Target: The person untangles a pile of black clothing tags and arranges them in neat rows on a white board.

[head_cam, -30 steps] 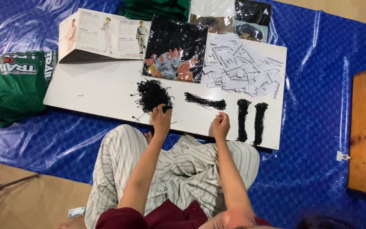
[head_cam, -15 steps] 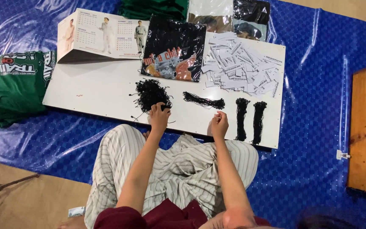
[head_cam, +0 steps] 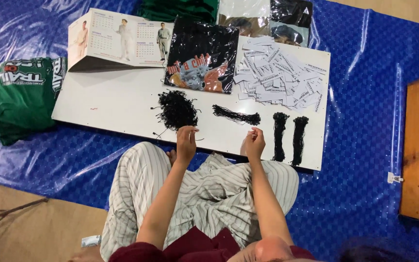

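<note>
Blue tarp (head_cam: 364, 145) covers the floor, w/ a white surface (head_cam: 117, 104) laid on it in front of a seated person. Green shirt stack (head_cam: 18, 94) lies left of the surface; a bagged black shirt (head_cam: 202, 60) and a calendar (head_cam: 120, 41) sit at its far edge. A heap of white tags (head_cam: 280, 75) is at the right. A loose black string pile (head_cam: 176, 109) is just beyond the left hand (head_cam: 186, 141); sorted bundles (head_cam: 287, 136) lie right of the right hand (head_cam: 254, 143). Looks like string sorting: left fingers pinch what seems a thin strand, right fingers curled, can't tell if holding any. Only the clear bags hold anything: folded shirts.
</note>
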